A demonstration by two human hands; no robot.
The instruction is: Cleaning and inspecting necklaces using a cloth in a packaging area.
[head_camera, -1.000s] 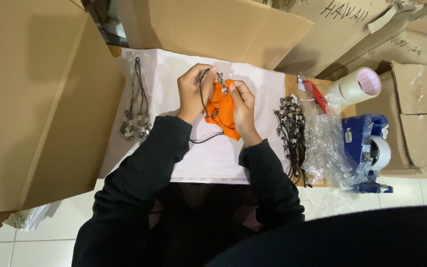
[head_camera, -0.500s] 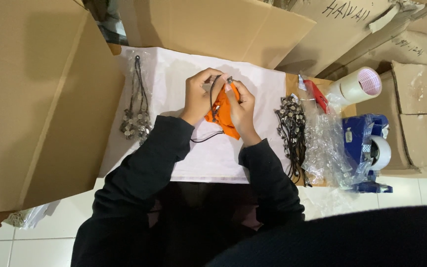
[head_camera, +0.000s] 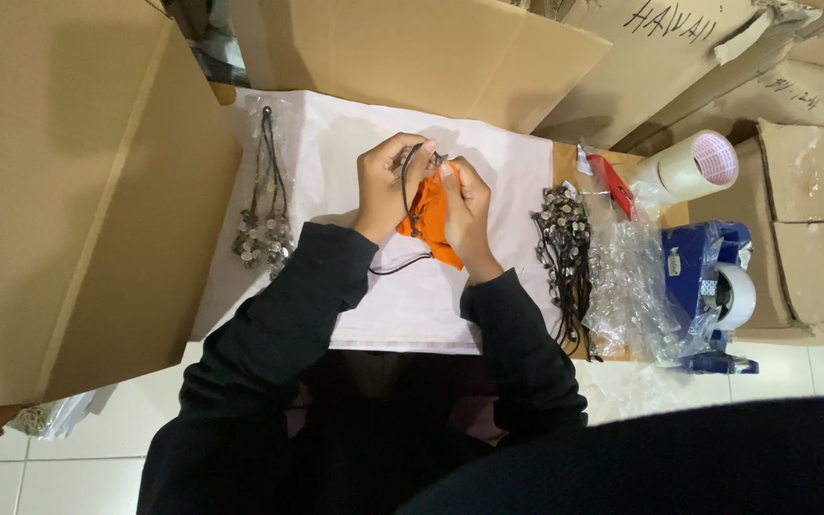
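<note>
Since a second ago the two hands have drawn closer together over the small orange cloth pouch [head_camera: 428, 217], and the thin black cord [head_camera: 404, 191] now runs up between the fingertips rather than hanging loosely beside the pouch. The left hand [head_camera: 388, 181] is closed, pinching the cord above the pouch; the right hand [head_camera: 466, 205] is curled around the pouch's right edge, gripping it. The pouch is held just above the white paper sheet [head_camera: 412, 305] covering the table, near its middle. Left of the pouch, a clear bag of dark corded pendants [head_camera: 261, 215] lies on the sheet. Right of the pouch lies a loose bunch of dark beaded cords [head_camera: 565, 248], then crumpled clear plastic bags [head_camera: 631, 277], a red cutter [head_camera: 612, 181], a roll of clear tape [head_camera: 693, 167] and a blue tape dispenser [head_camera: 703, 286]. Brown cardboard boxes [head_camera: 69, 191] surround the sheet.
</note>
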